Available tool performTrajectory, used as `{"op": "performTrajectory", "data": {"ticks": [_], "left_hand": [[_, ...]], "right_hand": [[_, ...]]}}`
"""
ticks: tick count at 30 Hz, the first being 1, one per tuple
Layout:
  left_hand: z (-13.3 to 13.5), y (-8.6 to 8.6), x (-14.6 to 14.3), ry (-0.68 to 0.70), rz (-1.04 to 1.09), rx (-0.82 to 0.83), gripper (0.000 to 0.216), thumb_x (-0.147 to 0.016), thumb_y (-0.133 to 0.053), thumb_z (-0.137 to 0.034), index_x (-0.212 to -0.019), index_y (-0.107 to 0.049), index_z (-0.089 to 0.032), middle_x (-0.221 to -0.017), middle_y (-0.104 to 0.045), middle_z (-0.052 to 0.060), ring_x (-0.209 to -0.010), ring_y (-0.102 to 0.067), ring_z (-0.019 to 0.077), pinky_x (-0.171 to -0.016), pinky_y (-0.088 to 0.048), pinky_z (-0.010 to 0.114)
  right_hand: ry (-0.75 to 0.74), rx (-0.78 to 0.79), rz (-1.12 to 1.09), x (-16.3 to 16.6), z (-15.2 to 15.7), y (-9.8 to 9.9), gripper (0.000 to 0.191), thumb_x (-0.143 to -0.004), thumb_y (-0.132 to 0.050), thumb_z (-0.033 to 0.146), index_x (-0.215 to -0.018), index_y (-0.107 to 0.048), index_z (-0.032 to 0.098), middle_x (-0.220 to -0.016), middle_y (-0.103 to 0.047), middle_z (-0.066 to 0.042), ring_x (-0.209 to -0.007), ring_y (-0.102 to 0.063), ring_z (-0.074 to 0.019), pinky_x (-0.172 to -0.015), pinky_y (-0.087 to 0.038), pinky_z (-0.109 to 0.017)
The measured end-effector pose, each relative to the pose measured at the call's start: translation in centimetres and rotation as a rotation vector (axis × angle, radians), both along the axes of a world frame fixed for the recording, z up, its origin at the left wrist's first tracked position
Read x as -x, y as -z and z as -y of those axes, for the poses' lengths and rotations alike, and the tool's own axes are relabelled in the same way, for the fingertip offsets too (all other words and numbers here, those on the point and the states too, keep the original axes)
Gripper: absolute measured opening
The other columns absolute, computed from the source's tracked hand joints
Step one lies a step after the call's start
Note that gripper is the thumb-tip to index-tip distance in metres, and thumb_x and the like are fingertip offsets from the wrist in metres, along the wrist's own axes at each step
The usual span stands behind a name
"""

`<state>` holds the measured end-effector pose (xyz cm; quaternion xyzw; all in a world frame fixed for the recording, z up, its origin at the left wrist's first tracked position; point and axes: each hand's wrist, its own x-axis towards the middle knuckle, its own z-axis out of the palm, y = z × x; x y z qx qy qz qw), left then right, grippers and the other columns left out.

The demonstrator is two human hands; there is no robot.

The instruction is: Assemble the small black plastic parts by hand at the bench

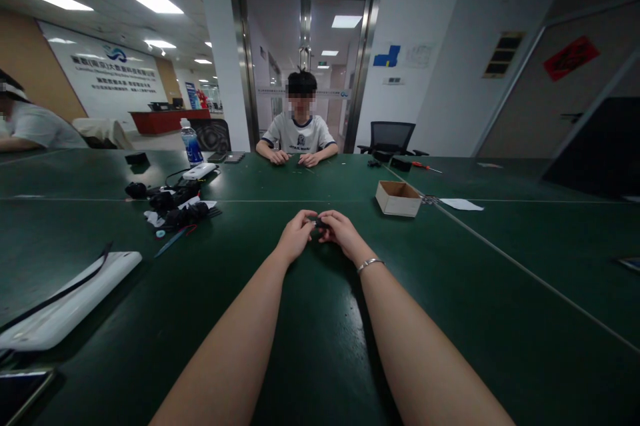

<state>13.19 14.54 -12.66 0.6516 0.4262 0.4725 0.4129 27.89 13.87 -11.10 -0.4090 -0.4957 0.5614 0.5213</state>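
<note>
Both my hands meet over the middle of the green table (320, 313). Between their fingertips is a small dark object (319, 222), too small and too covered to name. My left hand (296, 236) pinches it from the left, where a light bit shows at the fingertips. From the right, my right hand (343, 233) has its fingers closed around the object's other end. A silver bracelet (370, 265) circles my right wrist. The undersides of both hands are hidden.
An open cardboard box (399, 199) stands to the right, beside a white paper (462, 204). Black gear with cables (180, 203), a water bottle (191, 143) and a long white case (75, 299) lie leftward. Across the table sits a person (300, 129); a red screwdriver (425, 167) lies far right.
</note>
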Motion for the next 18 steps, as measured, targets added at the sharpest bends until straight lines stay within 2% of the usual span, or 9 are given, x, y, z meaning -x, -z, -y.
{"op": "performTrajectory", "data": {"ticks": [5, 9, 14, 18], "left_hand": [[0.01, -0.02, 0.05, 0.027, 0.013, 0.017, 0.026, -0.086, -0.043, -0.031, -0.104, -0.058, -0.019, -0.063, -0.051, -0.003, -0.051, -0.046, 0.0090, -0.049, -0.037, 0.020], [0.14, -0.14, -0.01, 0.010, -0.004, 0.000, 0.025, -0.082, -0.046, -0.024, -0.103, -0.059, -0.020, -0.072, -0.055, -0.001, -0.054, -0.048, 0.0083, -0.051, -0.037, 0.019], [-0.01, -0.04, 0.01, 0.021, 0.014, -0.004, 0.025, -0.084, -0.046, -0.027, -0.104, -0.058, -0.019, -0.070, -0.054, -0.001, -0.053, -0.047, 0.0086, -0.050, -0.037, 0.019], [-0.08, -0.05, 0.05, 0.021, 0.031, -0.013, 0.025, -0.082, -0.047, -0.024, -0.105, -0.057, -0.019, -0.071, -0.054, -0.001, -0.052, -0.047, 0.0076, -0.050, -0.037, 0.019]], "right_hand": [[0.005, 0.009, 0.009, 0.02, -0.10, 0.02, 0.007, -0.079, -0.056, 0.019, -0.085, -0.058, 0.017, -0.058, -0.055, 0.003, -0.040, -0.047, -0.0066, -0.046, -0.055, -0.023], [0.000, 0.012, -0.002, 0.07, -0.22, 0.06, 0.007, -0.078, -0.057, 0.018, -0.084, -0.058, 0.017, -0.058, -0.055, 0.004, -0.040, -0.047, -0.0064, -0.046, -0.054, -0.022], [-0.002, 0.010, -0.009, -0.01, -0.17, 0.11, 0.007, -0.078, -0.057, 0.019, -0.084, -0.058, 0.017, -0.059, -0.055, 0.003, -0.040, -0.047, -0.0064, -0.046, -0.055, -0.022], [-0.009, 0.005, -0.014, -0.13, -0.21, 0.16, 0.007, -0.078, -0.056, 0.019, -0.084, -0.059, 0.017, -0.059, -0.055, 0.003, -0.041, -0.048, -0.0069, -0.046, -0.055, -0.022]]}}
